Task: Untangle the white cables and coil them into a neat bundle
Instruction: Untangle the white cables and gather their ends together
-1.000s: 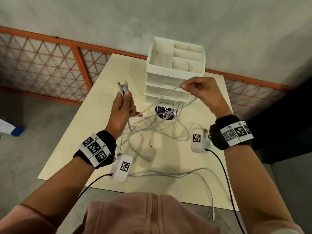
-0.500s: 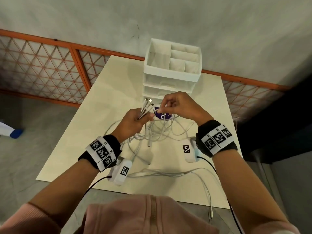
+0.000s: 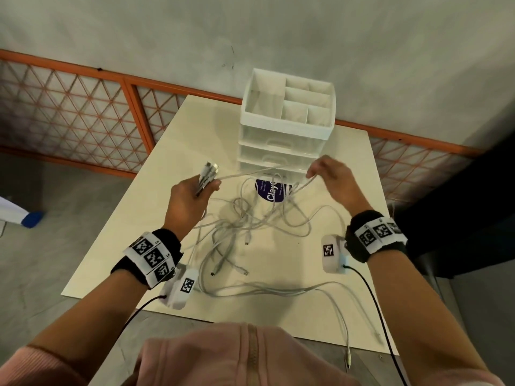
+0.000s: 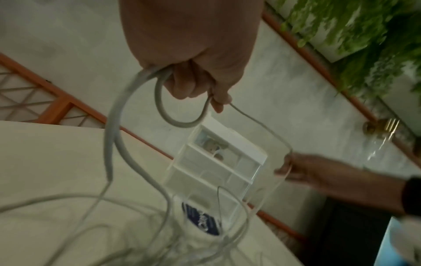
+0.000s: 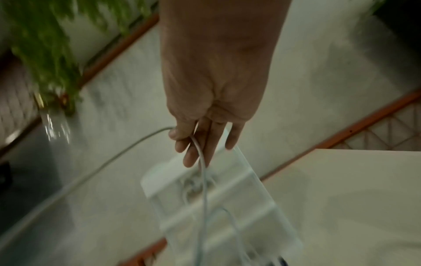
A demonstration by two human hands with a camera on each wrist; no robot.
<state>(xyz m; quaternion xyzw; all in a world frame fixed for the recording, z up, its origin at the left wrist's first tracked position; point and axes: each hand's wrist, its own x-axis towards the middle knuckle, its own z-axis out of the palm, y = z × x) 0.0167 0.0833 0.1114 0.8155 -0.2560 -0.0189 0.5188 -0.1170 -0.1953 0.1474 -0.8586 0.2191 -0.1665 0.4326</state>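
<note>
A tangle of white cables (image 3: 245,224) lies on the cream table (image 3: 133,246), with loose strands trailing to the near right edge. My left hand (image 3: 192,196) grips a bunch of cable ends, their plugs (image 3: 210,168) sticking up above the fist. In the left wrist view the cables (image 4: 118,126) hang in loops from that hand (image 4: 193,72). My right hand (image 3: 326,176) pinches a single strand stretched from the left hand. The right wrist view shows thumb and fingers (image 5: 193,144) holding that strand (image 5: 202,171).
A white drawer organiser (image 3: 287,118) with open top compartments stands at the table's far side, just behind my hands. A purple-labelled round object (image 3: 271,190) lies at its foot under the cables. An orange lattice railing (image 3: 83,107) runs behind the table.
My hands, close together over the tangle half a second ago, have moved apart. The left has lifted the plug ends leftward; the right has drawn a strand out to the right.
</note>
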